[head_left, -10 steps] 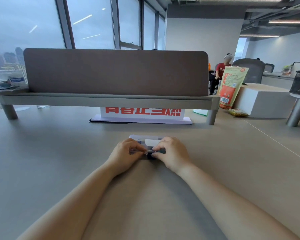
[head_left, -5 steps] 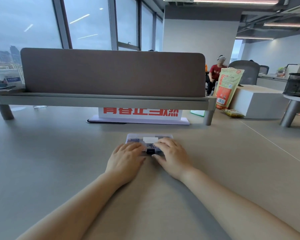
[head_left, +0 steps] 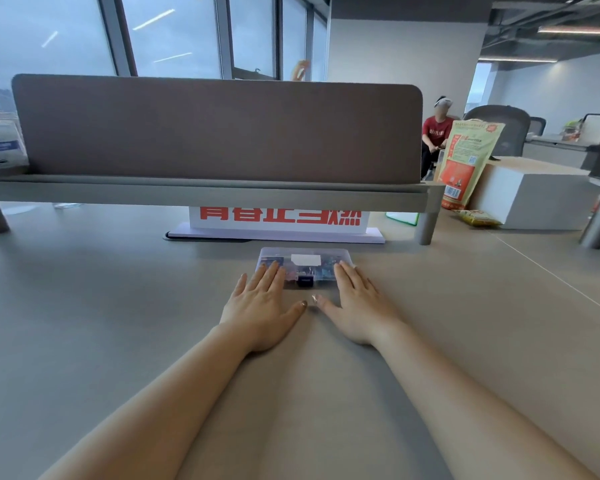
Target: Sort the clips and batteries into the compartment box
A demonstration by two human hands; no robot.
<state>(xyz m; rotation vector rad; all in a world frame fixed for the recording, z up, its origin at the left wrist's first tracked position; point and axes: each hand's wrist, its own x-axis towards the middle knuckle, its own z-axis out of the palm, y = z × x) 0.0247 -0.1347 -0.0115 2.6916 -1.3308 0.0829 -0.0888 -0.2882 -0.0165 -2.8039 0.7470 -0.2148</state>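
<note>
Both my hands have uncurled from the front of the box and drawn back toward me since a second ago. My left grip (head_left: 261,310) now lies flat, palm down on the counter (head_left: 118,323), holding nothing. Its fingers are straight and slightly spread, with the tips resting on the near left corner of the compartment box (head_left: 305,252). My right grip (head_left: 357,308) mirrors it, wide and flat with nothing in it, and its fingertips lie on the near right corner. My thumbs point at each other and almost meet just in front of the box's dark latch (head_left: 305,281).

The clear box sits on the counter between my fingertips, and it has a white label (head_left: 305,259) on top. Dark and blue shapes show through the plastic, too blurred for me to tell clips from batteries.

Just beyond the box stands a white sign (head_left: 281,220) with red characters, under a raised shelf that carries a brown divider panel (head_left: 215,133). To the right an orange and cream bag (head_left: 465,168) leans against a white block (head_left: 530,195). A person in a red shirt (head_left: 435,133) sits well behind.
</note>
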